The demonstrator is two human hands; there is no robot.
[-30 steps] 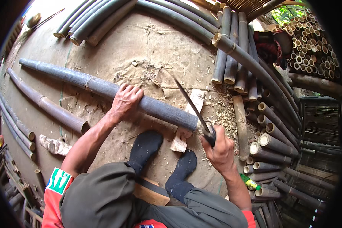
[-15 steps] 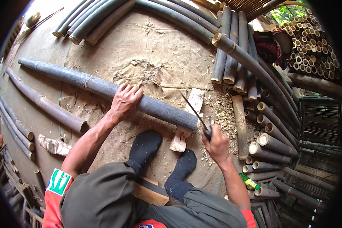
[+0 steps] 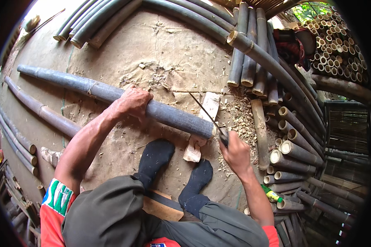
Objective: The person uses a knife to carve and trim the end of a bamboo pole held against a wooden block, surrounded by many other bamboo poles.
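A dark grey bamboo pole point(image 3: 175, 119) slants across the ground in front of me, its pale cut end to the right. My left hand point(image 3: 135, 100) is wrapped over the pole, right of its middle. My right hand point(image 3: 237, 150) is closed around the black handle of a long-bladed knife point(image 3: 210, 117). Its thin dark blade points up and to the left, beside the pole's cut end; whether it touches cannot be told. Under that end lies a pale wooden block point(image 3: 210, 103), showing on both sides of the pole.
My socked feet point(image 3: 156, 158) stand just below the pole. Bamboo chips point(image 3: 245, 123) litter the ground at the right. Stacked bamboo poles point(image 3: 292, 152) line the right side, with a green-capped bottle point(image 3: 272, 193) among them. More poles point(image 3: 41, 108) lie at the left and far edge.
My left hand has rolled on the pole, its elbow moving out to the left. The knife blade has swung slightly left and lower. My right hand keeps its hold.
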